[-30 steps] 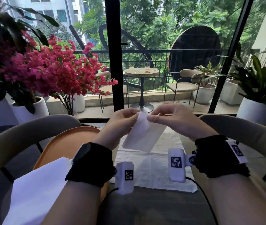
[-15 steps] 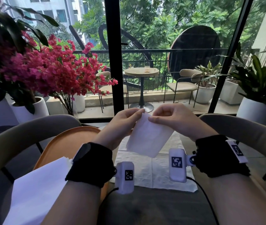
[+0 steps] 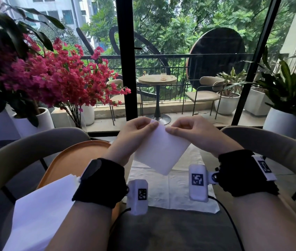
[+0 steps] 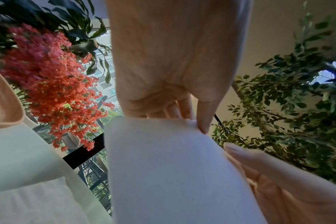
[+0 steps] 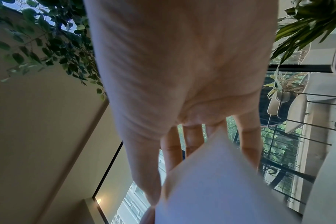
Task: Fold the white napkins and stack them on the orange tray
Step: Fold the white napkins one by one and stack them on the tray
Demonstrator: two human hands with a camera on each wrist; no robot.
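Note:
A folded white napkin (image 3: 161, 151) hangs in the air in front of me, held by its top edge. My left hand (image 3: 144, 126) pinches its upper left corner, thumb and fingers curled on it, as the left wrist view also shows on the napkin (image 4: 173, 166). My right hand (image 3: 175, 128) pinches the upper right part of the napkin (image 5: 217, 189). The orange tray (image 3: 75, 156) lies to the lower left with a stack of white napkins (image 3: 40, 211) at its near end. Another white napkin (image 3: 172, 189) lies spread flat on the grey surface under my hands.
Two curved beige chair backs (image 3: 26, 151) flank me left and right. A pink flower bush (image 3: 56, 78) in a white pot stands at the left, a green plant in a white pot (image 3: 284, 122) at the right. A window with a black frame (image 3: 123, 60) is ahead.
Both hands have lifted the folded napkin a little and it now hangs wider and more tilted, its lower corner reaching further down to the right. The spread napkin below has not moved.

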